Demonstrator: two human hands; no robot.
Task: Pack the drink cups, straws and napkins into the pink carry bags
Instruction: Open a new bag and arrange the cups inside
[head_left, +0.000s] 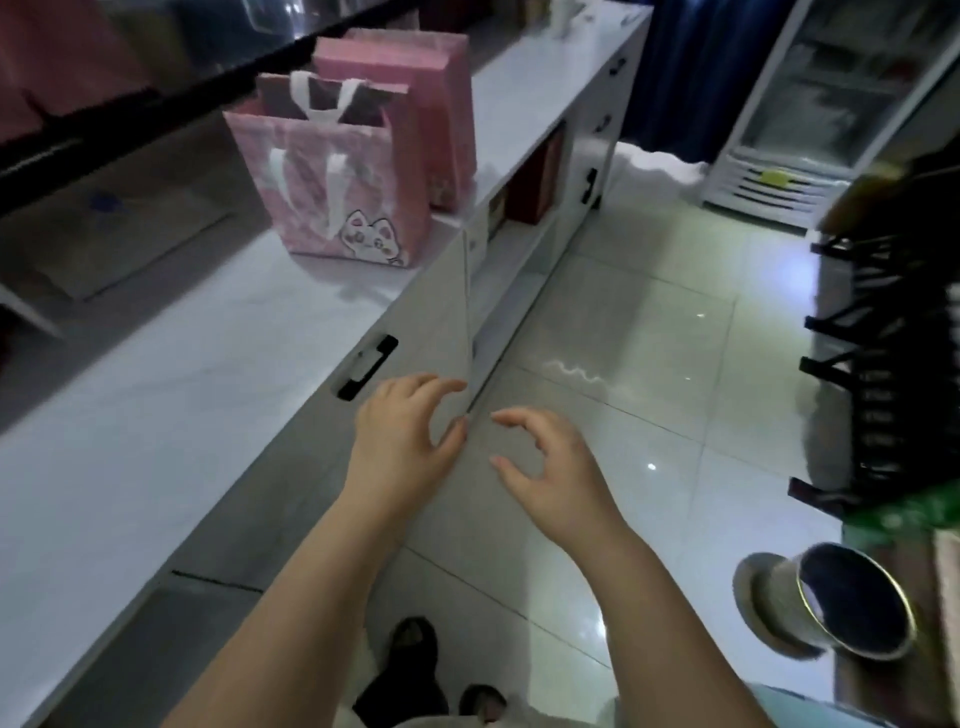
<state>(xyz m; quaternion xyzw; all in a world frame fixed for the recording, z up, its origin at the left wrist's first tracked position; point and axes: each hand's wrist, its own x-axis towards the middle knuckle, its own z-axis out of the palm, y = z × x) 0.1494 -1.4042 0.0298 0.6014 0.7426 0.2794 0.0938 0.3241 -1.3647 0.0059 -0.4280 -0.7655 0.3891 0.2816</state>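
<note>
Head view: pink carry bags (358, 208) stand well beyond the loosely spread, curved fingers (434, 387).

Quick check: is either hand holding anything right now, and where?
Nothing: the left hand and right hand hang empty, fingers loosely curled, short of the pink bags.

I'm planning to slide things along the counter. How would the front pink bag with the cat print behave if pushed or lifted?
The cat-print bag stands upright with its mouth open, so it is probably stiff paper. Tall on a narrow base, it would likely tip if pushed high. Its white ribbon handles hang limp, so they should flop when lifted.
</note>
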